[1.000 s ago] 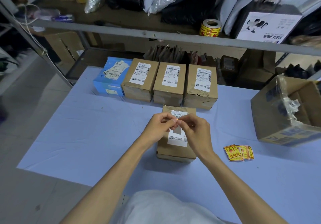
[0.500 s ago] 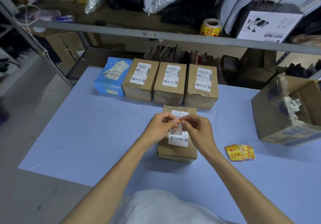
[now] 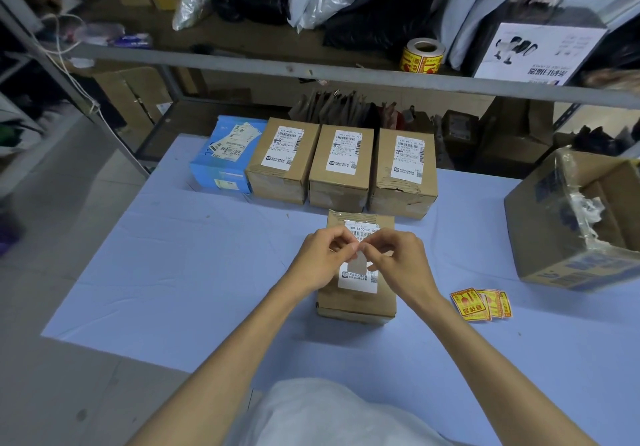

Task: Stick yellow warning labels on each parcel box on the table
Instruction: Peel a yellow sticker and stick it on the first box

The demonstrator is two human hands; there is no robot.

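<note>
A brown parcel box with a white shipping label lies in front of me on the blue table. Above it my left hand and my right hand meet and together pinch a small label piece; only its pale back shows. Three more brown parcel boxes and a blue box stand in a row behind. A small pile of yellow warning labels lies on the table to the right of my right hand.
An open, torn cardboard carton stands at the table's right edge. A metal shelf rail crosses above the far edge, with a roll of yellow labels and bags on the shelf behind it.
My hands have stayed over the near box, with the fingers working at the small label piece; its pale back now hangs more visibly between them.
</note>
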